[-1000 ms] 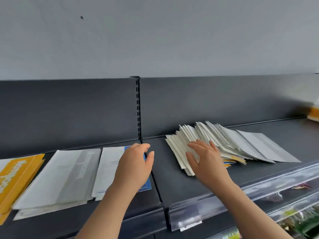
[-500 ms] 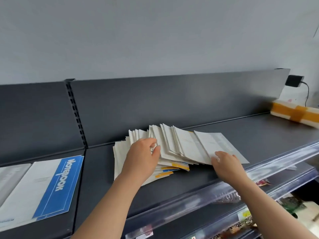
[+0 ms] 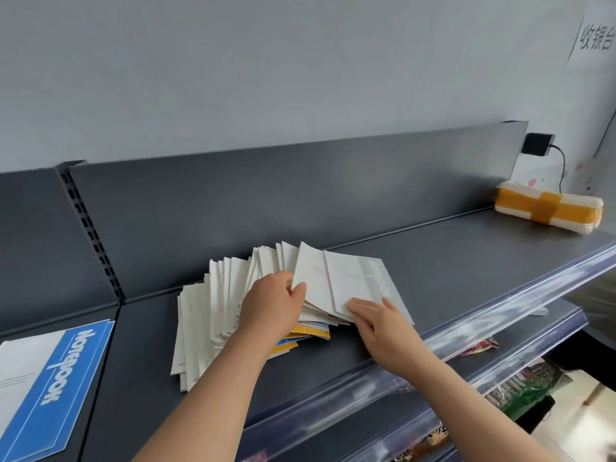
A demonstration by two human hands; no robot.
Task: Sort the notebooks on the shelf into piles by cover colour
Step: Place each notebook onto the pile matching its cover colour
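Your left hand [image 3: 271, 303] grips into the fanned notebooks [image 3: 213, 315] on the shelf [image 3: 450, 271], apparently steadying them, while your right hand [image 3: 383, 323] presses flat-fingered on the top grey notebook [image 3: 353, 281], likely to slide it free.

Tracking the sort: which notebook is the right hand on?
The grey-banded notebook at the fan's right end, topmost; the right hand lies flat on it.

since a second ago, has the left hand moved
Yes. The left hand crossed rightward past the slotted upright: it lay on the blue notebook left of it, and now pinches notebooks in the fanned pile right of it.
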